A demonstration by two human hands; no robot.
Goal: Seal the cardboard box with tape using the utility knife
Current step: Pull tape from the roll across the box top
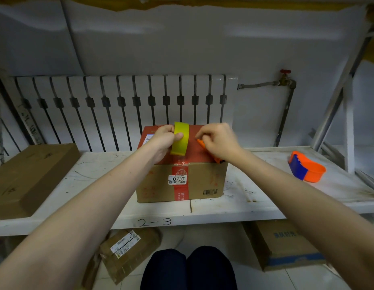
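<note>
A brown cardboard box (200,181) with a red top and a white label reading 8737 stands on the white shelf (255,197). Above its top, my left hand (164,139) grips a yellow-green roll of tape (180,141), held on edge. A clear strip seems to run from the roll down to the box's front top edge. Just to the right, my right hand (219,141) holds an orange utility knife (200,142), whose tip points toward the roll. The knife's rear end shows below the palm; its blade is too small to make out.
A flat cardboard box (29,176) lies on the shelf at left. An orange and blue tape dispenser (305,168) sits at right. A radiator stands behind. Under the shelf lie a parcel (127,250) and a box (286,243) on the floor by my knees.
</note>
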